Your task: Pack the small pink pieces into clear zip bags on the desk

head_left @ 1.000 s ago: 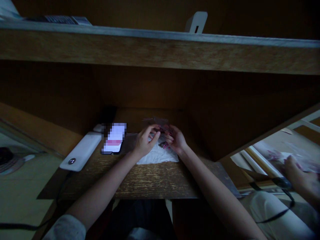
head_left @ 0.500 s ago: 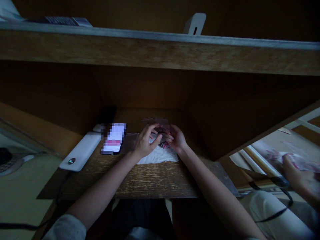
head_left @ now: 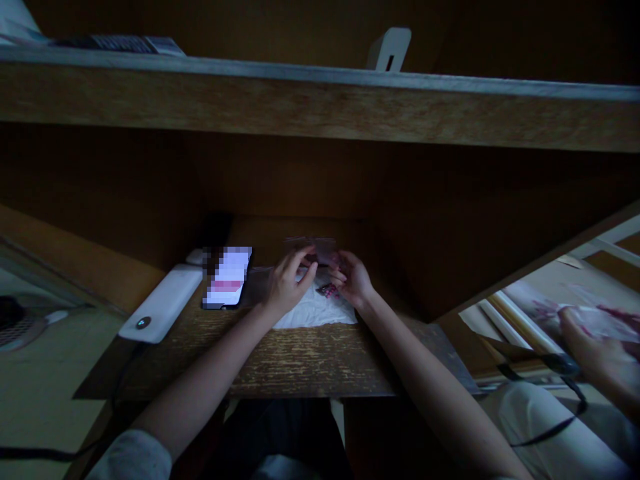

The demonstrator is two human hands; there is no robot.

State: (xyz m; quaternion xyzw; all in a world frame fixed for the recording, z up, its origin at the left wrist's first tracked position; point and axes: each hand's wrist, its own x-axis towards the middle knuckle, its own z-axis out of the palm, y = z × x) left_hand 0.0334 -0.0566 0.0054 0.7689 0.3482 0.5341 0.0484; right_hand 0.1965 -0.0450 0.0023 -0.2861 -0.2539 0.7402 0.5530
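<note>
**Small pink-and-dark cluster [head_left: 330,291] beside my right hand [head_left: 354,281]**

It shows against the crumpled white sheet [head_left: 315,315] on the dark brown wooden worktop [head_left: 300,363]. On my left hand [head_left: 291,283], thumb and fingers stand apart; my right fingers curl. I cannot tell whether either holds anything.

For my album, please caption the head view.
Left hand and right hand close together at a white sheet, lit phone nearby.
</note>
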